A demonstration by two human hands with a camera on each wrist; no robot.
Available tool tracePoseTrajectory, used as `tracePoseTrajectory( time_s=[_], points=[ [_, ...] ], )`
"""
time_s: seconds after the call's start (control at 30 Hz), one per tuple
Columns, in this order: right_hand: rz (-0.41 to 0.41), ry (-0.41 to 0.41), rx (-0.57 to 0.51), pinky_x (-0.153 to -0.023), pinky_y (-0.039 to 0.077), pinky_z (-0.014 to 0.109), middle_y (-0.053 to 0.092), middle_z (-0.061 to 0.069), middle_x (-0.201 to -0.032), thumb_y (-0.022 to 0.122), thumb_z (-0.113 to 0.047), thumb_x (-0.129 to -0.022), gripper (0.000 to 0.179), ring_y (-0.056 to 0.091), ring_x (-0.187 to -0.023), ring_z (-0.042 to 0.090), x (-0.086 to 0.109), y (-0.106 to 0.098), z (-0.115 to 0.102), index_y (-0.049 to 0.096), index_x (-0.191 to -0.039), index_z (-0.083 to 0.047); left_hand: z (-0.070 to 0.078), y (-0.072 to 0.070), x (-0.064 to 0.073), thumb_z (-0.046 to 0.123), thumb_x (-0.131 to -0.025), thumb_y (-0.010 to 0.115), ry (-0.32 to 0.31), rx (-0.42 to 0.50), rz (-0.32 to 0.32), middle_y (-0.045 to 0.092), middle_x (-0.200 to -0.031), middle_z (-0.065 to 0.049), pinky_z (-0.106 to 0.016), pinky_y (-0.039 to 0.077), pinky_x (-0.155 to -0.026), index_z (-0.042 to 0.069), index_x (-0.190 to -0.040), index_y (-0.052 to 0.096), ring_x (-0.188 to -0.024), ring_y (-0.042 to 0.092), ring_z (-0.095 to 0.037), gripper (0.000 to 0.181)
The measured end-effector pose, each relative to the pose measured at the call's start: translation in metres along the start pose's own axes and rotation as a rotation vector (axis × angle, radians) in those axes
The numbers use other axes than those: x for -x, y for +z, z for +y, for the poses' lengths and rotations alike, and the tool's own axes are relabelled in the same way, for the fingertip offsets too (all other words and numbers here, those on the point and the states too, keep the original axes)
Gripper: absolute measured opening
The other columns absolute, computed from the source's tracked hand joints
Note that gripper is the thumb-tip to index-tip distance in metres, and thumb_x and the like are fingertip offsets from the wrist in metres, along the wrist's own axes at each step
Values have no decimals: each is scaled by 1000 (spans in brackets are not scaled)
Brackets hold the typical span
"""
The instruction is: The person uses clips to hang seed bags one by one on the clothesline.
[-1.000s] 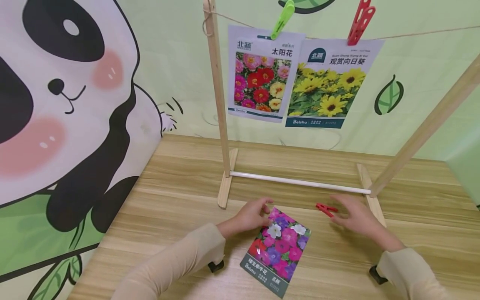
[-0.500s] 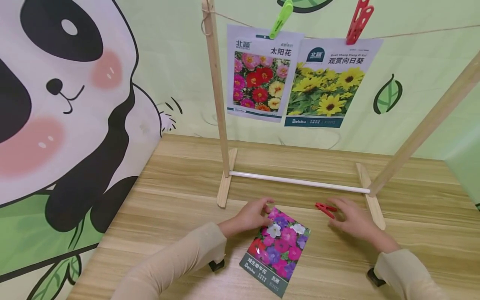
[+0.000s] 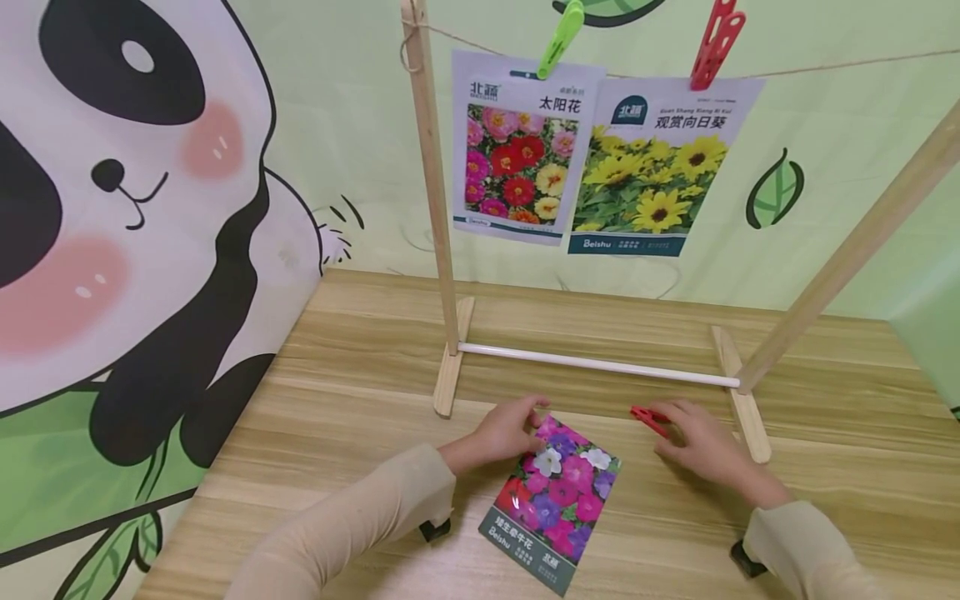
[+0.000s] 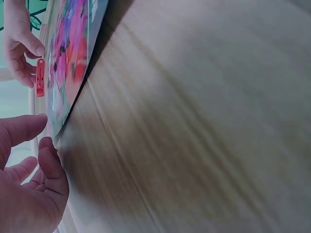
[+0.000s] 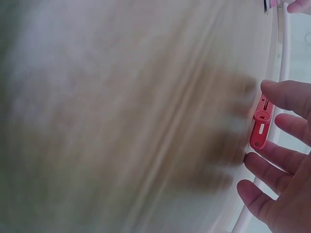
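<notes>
A seed packet (image 3: 566, 492) printed with pink, purple and white flowers lies aslant on the wooden table. At its upper left edge is my left hand (image 3: 506, 431), fingers loosely bent; the left wrist view shows a gap between thumb (image 4: 26, 128) and forefinger beside the packet's corner. My right hand (image 3: 701, 442) reaches over a small red clothespin (image 3: 648, 419) lying on the table. In the right wrist view its fingers are spread around the clothespin (image 5: 261, 121), the thumb (image 5: 286, 94) overlapping one end.
Behind the hands stands a wooden rack with a left post (image 3: 435, 192), a right post (image 3: 847, 258) and a white crossbar (image 3: 600, 364). From its string (image 3: 840, 65) hang two flower seed packets, under a green clothespin (image 3: 561, 37) and a red one (image 3: 716, 50). A panda mural covers the left wall.
My right hand has shifted slightly left, its fingers coming over the red clothespin, which stays put. The left hand and the packet on the table have hardly moved.
</notes>
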State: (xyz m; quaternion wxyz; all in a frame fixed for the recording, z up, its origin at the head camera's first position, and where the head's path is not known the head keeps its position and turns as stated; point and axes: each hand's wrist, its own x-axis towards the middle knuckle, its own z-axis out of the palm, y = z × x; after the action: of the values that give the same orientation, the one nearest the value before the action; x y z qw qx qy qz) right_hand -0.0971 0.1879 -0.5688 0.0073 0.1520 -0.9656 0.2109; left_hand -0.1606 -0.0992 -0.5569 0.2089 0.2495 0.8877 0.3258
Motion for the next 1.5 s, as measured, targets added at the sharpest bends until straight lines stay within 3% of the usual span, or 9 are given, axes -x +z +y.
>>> tracePoseTrajectory(
  time_s=[0.53, 0.9, 1.5],
  points=[
    [29, -1, 22, -83, 43, 52, 57, 20, -113, 69, -15, -75, 46, 52, -102, 38, 0, 0, -2, 55, -117, -2, 0, 3, -4, 10, -71, 72, -14, -45, 3, 59, -84, 0, -19, 43, -66, 10, -124, 48, -73, 52, -9, 59],
    [3, 23, 10, -85, 43, 52, 56, 20, -114, 67, -13, -77, 44, 52, -104, 38, 0, -1, -2, 54, -118, -3, 1, 4, -5, 9, -71, 72, -1, -54, 5, 57, -79, 1, -19, 42, -63, 9, -124, 48, -68, 49, -8, 59],
    [-2, 34, 14, -84, 43, 53, 56, 20, -114, 65, -13, -78, 43, 51, -104, 39, 0, -2, -4, 54, -118, -2, 0, 4, -10, 15, -71, 73, 14, -128, -33, 61, -85, -2, -20, 43, -66, 11, -116, 56, -74, 53, -10, 49]
  ],
)
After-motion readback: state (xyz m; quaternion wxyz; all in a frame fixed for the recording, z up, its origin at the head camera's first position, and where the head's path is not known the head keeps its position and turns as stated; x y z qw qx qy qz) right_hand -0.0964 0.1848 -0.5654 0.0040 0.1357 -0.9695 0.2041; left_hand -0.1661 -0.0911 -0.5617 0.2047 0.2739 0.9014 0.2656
